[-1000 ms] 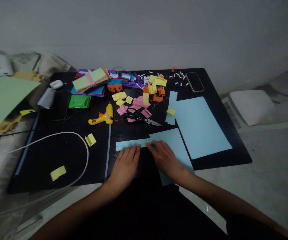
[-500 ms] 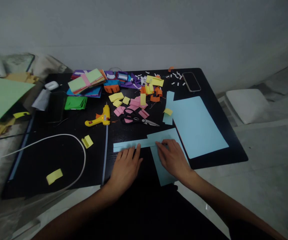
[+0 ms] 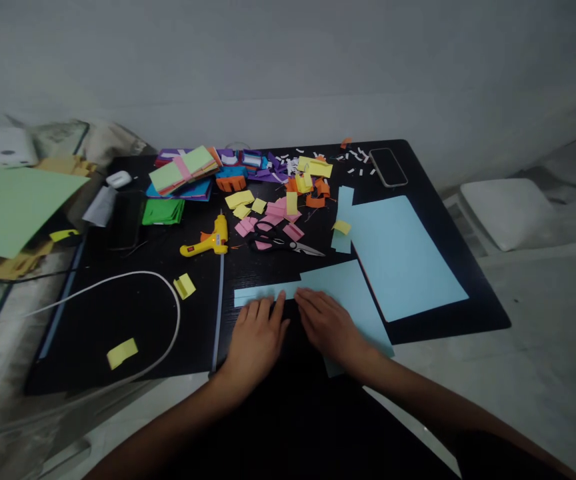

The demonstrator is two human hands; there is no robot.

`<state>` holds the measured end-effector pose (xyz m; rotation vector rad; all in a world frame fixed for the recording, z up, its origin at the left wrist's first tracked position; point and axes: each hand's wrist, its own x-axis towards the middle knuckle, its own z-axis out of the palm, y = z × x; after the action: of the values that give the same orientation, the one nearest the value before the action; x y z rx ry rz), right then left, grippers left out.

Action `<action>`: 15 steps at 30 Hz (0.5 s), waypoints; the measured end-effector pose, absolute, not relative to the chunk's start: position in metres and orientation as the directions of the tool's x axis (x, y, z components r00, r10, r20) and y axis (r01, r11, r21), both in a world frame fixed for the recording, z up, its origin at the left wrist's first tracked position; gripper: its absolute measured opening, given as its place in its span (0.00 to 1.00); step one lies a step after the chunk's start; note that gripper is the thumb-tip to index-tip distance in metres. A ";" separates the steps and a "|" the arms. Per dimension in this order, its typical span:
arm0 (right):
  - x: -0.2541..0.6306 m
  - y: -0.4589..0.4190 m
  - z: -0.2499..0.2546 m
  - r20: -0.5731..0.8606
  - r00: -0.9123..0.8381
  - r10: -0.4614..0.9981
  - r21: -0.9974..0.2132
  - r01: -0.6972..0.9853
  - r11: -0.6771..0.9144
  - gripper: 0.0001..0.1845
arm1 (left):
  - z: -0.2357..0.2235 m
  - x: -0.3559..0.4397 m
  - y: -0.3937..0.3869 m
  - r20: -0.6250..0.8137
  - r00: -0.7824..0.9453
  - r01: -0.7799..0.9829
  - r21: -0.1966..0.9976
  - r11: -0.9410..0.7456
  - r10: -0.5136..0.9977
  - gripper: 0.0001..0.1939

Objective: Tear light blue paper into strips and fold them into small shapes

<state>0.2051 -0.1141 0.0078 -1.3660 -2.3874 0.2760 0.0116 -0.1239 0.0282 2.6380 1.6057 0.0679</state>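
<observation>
My right hand [image 3: 329, 327] has moved back toward my left hand [image 3: 257, 337], so their fingertips now sit close together on the narrow light-blue paper strip [image 3: 254, 293]. The strip lies on the black worktop [image 3: 263, 267], its right part by a larger blue sheet [image 3: 355, 293]. My left hand is open, fingers slightly spread; my right fingers are bunched, and I cannot tell whether they pinch. I seem to be pressing the strip flat.

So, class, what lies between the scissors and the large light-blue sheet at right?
In the head view, a narrow light-blue paper piece, with a small yellow paper piece on it, lies between the scissors and the large light-blue sheet.
</observation>
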 end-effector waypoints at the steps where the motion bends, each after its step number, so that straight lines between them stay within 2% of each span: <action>1: 0.206 -0.114 0.008 0.225 -0.463 0.857 -0.346 0.784 0.514 0.20 | 0.029 0.008 -0.125 0.012 0.450 0.891 0.065 -0.449 0.893 0.25; 7: 0.204 -0.114 0.014 0.222 -0.453 0.863 -0.333 0.797 0.504 0.19 | 0.031 -0.029 -0.131 0.060 0.391 0.920 -0.011 -0.391 0.918 0.26; 11: 0.196 -0.115 0.021 0.162 -0.439 0.884 -0.306 0.829 0.468 0.18 | 0.032 -0.045 -0.134 0.090 0.345 0.938 -0.010 -0.345 0.934 0.26; 15: 0.180 -0.118 0.030 0.060 -0.397 0.916 -0.225 0.889 0.400 0.27 | 0.030 -0.044 -0.136 0.097 0.322 0.945 0.020 -0.325 0.942 0.26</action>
<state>0.1805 -0.1183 0.0299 -1.6149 -2.4780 0.2333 -0.0439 -0.1356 0.0299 2.5865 1.8473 0.1434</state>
